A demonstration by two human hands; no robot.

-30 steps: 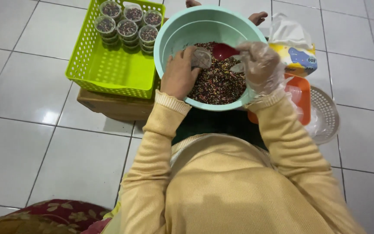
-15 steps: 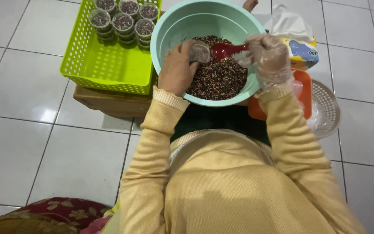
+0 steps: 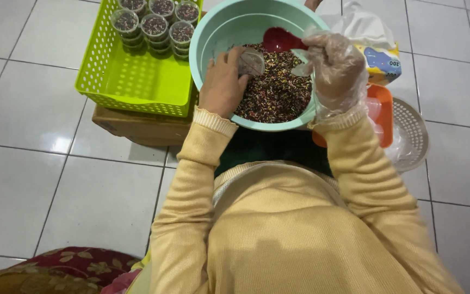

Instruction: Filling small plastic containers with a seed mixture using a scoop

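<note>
Over the teal bowl (image 3: 213, 38), both hands work above the dark, speckled mix (image 3: 278, 92) filling its bottom.

Change since half a second ago: the red scoop (image 3: 278, 39) sat low by my right hand, close to the cup; now its round end is raised toward the far rim, clear of the mix. The cup has barely moved. Judgement: one spoonful looks delivered, and the scoop is swinging out for another.

Left hand (image 3: 221, 87): bare, curled around a small clear cup (image 3: 251, 62), fingers wrapped round its wall. The cup is tilted, mouth turned to the right toward the scoop, hovering just over the mix on the bowl's left side.

Right hand (image 3: 335, 68): in a loose clear plastic glove, closed on the scoop's handle. The handle itself is hidden in the glove.

Scoop long axis: runs roughly left to right, round end pointing left and slightly away from me.

Beside the bowl: green basket (image 3: 137, 81) with filled cups (image 3: 156, 22) stacked at its far end; orange container (image 3: 382, 117) on my right.
</note>
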